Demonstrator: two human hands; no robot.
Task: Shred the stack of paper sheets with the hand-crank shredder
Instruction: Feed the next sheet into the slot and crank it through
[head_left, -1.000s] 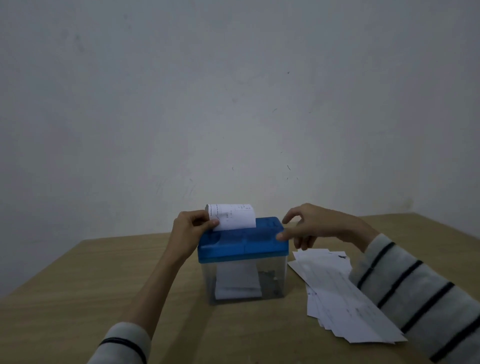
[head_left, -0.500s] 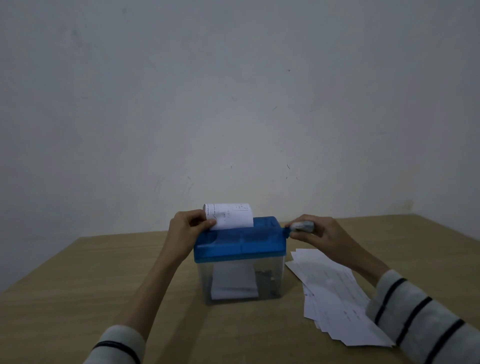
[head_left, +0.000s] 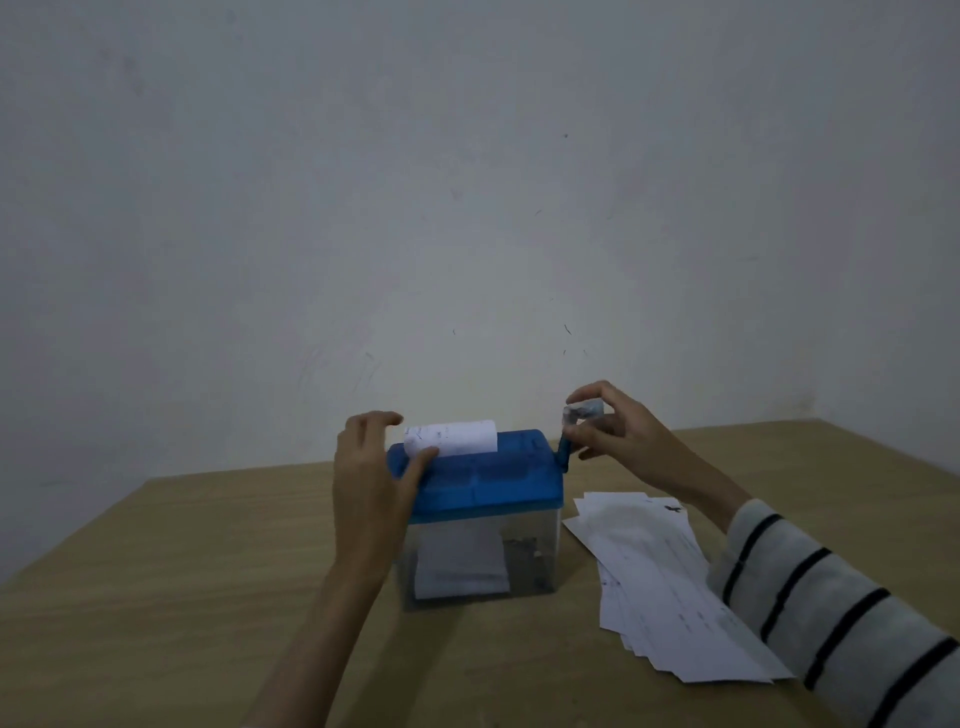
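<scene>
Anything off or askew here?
Nothing serious. The stack beside the shredder is fanned out, not squared. The sheet in the slot curls over. Right hand pinches the crank.

The left hand (head_left: 371, 483) hides the shredder's (head_left: 483, 514) left end. The crank knob (head_left: 582, 415) is blurred. Print on the paper stack (head_left: 670, 592) is illegible.

Dim room, low light. Plain grey-white wall (head_left: 467, 182) fills 12 o'clock, with a few small dark scuff marks, possibly scratches. Light wood-grain counter (head_left: 156, 597) spans 6 o'clock, its far edge meeting the wall.
</scene>
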